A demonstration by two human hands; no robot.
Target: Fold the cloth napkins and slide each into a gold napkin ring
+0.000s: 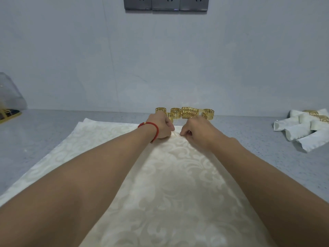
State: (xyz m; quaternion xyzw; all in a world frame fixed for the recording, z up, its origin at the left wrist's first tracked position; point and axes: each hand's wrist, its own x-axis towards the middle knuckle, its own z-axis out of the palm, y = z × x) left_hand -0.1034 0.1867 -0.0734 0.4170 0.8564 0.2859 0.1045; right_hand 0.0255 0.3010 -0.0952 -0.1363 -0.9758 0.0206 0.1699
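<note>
two bare forearms fill the near field, reaching forward over a cream damask napkin (178,184) spread flat on the grey speckled counter (53,132). more cream cloth shows to the left under the left arm (same piece or a second layer, cannot tell).

left hand (162,128): red cord bracelet (154,130) at the wrist, fingers curled, pinching the napkin's far edge. right hand (194,130): fingers curled likewise, pinching the same far edge just beside the left. the two hands nearly meet at the middle of that edge; the cloth puckers slightly between them.

just beyond the hands, a cluster of gold napkin rings (185,112) stands in a row against the pale wall (160,59), cut-out key pattern on their bands. some are partly hidden by the knuckles.

far right on the counter: a pile of rolled napkins (300,132), at least two of them already wearing gold rings.

far left edge: a clear cover over a gold-trimmed tray (8,113). grey wall sockets (165,3) at top.
</note>
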